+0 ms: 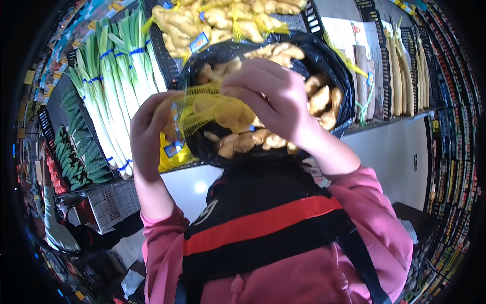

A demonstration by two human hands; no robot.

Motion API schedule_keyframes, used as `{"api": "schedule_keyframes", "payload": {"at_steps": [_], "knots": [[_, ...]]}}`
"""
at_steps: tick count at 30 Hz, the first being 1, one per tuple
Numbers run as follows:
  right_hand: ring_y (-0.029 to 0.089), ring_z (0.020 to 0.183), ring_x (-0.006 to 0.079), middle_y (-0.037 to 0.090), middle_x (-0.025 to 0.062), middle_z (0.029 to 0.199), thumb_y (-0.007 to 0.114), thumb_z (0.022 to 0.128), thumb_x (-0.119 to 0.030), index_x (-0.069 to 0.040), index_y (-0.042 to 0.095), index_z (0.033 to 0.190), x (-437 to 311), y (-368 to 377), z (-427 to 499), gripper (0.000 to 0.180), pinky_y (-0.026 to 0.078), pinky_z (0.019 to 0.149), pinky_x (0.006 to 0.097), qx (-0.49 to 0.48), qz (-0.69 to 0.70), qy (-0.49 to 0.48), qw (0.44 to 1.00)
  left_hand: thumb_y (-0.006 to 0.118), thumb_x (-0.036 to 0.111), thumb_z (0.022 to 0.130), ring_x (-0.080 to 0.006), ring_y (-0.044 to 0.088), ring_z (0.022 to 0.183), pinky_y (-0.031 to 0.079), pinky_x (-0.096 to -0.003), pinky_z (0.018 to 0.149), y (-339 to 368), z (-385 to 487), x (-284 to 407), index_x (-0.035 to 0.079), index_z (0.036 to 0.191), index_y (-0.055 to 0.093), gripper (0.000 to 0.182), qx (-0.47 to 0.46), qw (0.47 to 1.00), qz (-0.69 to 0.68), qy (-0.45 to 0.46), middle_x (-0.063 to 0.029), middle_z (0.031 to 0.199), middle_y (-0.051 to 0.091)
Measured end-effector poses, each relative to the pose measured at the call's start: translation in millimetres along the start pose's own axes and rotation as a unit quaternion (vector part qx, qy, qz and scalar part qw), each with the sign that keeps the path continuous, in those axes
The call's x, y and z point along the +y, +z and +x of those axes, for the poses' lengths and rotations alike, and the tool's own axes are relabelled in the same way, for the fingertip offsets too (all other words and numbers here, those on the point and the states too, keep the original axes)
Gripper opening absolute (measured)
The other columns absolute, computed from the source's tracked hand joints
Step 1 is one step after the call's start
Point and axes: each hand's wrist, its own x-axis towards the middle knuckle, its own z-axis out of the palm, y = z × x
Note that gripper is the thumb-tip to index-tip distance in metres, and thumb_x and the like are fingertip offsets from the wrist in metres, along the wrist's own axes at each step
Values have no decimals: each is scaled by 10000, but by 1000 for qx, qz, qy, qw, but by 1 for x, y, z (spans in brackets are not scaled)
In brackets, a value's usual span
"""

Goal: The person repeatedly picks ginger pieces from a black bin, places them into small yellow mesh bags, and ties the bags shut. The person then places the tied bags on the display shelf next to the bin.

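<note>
A yellow mesh bag point(203, 110) with ginger inside is stretched between my two hands, above a bin lined with a black plastic bag point(343, 91). My left hand point(146, 123) grips the bag's left end. At the other end the fingers of my right hand point(271, 93) curl around its edge; the fingertips are partly hidden. Loose ginger roots point(321, 100) lie in the black bag, beneath and around my hands. A blue-edged tag point(173, 149) on yellow netting shows just below my left hand.
Netted ginger point(216, 22) fills a black crate at the back. Leeks point(121, 64) bound with blue bands stand left, beside bitter melons point(81, 152). Long pale roots point(398, 83) occupy crates on the right. Another person's sleeve point(55, 220) appears at far left.
</note>
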Motion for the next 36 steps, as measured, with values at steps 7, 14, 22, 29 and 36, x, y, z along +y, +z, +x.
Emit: {"api": "schedule_keyframes", "payload": {"at_steps": [7, 14, 22, 29, 36], "knots": [[677, 814, 208, 682, 55, 916, 701, 923, -113, -47, 701, 970, -6, 20, 36, 81, 525, 698, 334, -72, 67, -45, 994, 755, 196, 786, -245, 443, 1295, 359, -407, 1103, 45, 9, -19, 39, 1447, 402, 765, -166, 968, 104, 155, -108, 1379, 450], [540, 811, 149, 497, 80, 1046, 793, 840, -65, -35, 484, 1446, 6, 13, -6, 680, 491, 693, 277, 1, 16, 120, 993, 507, 98, 996, -237, 568, 994, 442, -360, 953, 79, 13, -29, -2, 1116, 610, 188, -30, 985, -156, 62, -92, 1051, 587], [625, 897, 341, 565, 173, 1037, 691, 868, -80, -57, 623, 1225, 19, 63, -59, 365, 524, 790, 429, -96, 158, 169, 968, 614, 145, 939, -327, 415, 1288, 329, -430, 1094, 82, -28, -18, 49, 1125, 628, 209, 17, 883, 381, 274, -130, 1310, 481], [585, 1057, 284, 607, 87, 1040, 650, 805, -115, -56, 694, 995, -16, 57, -53, 204, 492, 832, 401, -100, 3, 49, 994, 487, 315, 1062, -247, 640, 1145, 510, -385, 1006, 55, -73, -29, 9, 1235, 605, 370, -60, 975, -83, -196, -125, 1227, 628], [534, 1087, 239, 581, 28, 1007, 665, 796, -180, -115, 648, 941, -26, 72, -76, 160, 455, 905, 361, -167, -18, -157, 973, 540, 165, 1026, -191, 681, 1050, 569, -321, 918, 19, -53, -46, -3, 1283, 579, 309, -170, 851, -367, -334, -125, 1154, 655]]}}
